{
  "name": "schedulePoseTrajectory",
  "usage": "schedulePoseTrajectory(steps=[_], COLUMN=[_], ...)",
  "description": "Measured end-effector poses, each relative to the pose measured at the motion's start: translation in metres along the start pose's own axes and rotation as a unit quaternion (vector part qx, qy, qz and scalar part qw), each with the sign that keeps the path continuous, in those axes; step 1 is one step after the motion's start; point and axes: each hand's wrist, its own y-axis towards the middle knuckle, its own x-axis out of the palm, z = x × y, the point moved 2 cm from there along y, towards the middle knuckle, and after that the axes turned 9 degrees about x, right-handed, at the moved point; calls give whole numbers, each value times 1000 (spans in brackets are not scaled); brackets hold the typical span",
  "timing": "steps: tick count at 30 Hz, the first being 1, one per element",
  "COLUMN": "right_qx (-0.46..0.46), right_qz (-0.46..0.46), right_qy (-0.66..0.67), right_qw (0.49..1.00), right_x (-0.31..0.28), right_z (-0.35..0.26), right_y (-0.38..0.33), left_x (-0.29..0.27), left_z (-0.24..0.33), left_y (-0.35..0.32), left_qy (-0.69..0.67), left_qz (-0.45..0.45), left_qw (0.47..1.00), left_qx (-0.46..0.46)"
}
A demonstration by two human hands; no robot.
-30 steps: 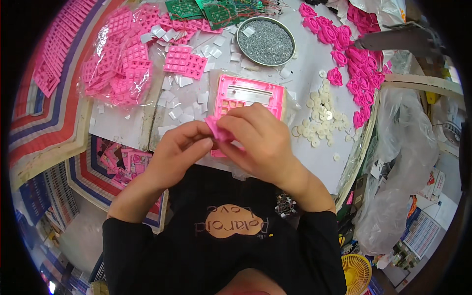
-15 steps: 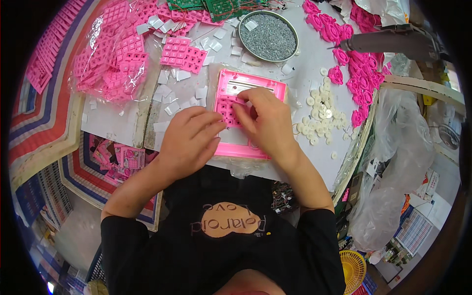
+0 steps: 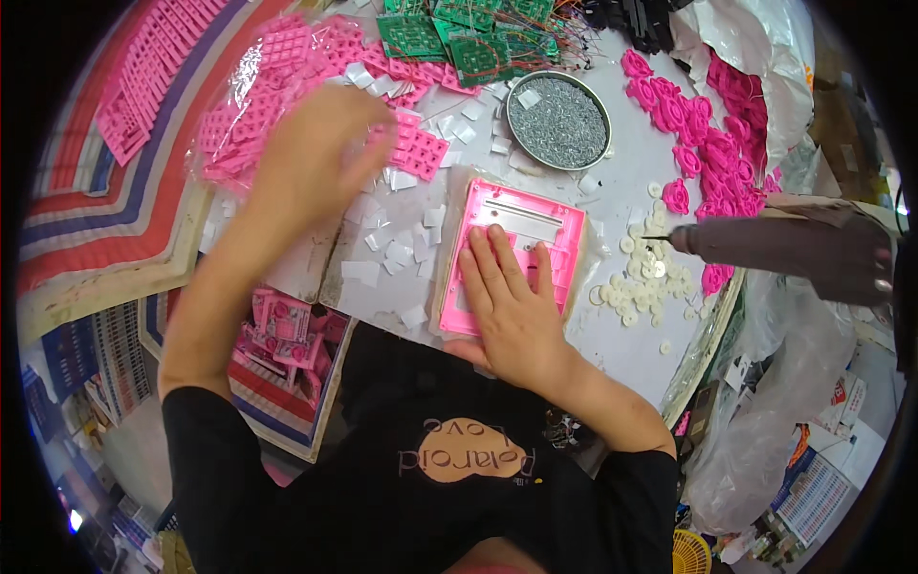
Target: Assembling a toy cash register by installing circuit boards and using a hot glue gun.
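My right hand (image 3: 516,320) lies flat with its fingers stretched over a pink plastic casing (image 3: 457,311), pressing on the keypad area inside it. The casing is a shallow rectangular tray with a slotted panel near its far end; my palm and fingers hide much of its middle. My left hand (image 3: 330,143) is raised at the upper left, beside pink keypad pieces (image 3: 421,148) and a clear bag (image 3: 225,134) of more keypads. Motion smears its fingers, so I cannot see whether it holds anything.
White paper squares (image 3: 361,273) lie scattered left of the casing. Farther back are a round dish of screws (image 3: 559,124) and green circuit boards (image 3: 478,57). To the right sit white discs (image 3: 650,282), pink oval parts (image 3: 703,134) and a dark electric screwdriver (image 3: 784,251).
My left hand has left the casing and moved up and left to the keypads. My right hand has gone from pinching at the keypad to lying flat. The view has shifted.
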Motion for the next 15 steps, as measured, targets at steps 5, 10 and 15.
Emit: schedulePoseTrajectory(steps=[5, 10, 15], right_qx=[-4, 7, -1], right_qz=[0, 13, 25], right_qy=[6, 11, 19], right_qw=[1000, 1000, 1000], right_x=[2, 4, 5], right_z=[-3, 1, 1], right_y=[2, 0, -1], left_x=[-1, 36, 43], left_z=[-100, -126, -158], left_y=[55, 99, 103], left_qy=[98, 178, -7], left_qz=[-76, -253, -73], left_qw=[982, 906, 947], left_qx=[-144, -288, -313])
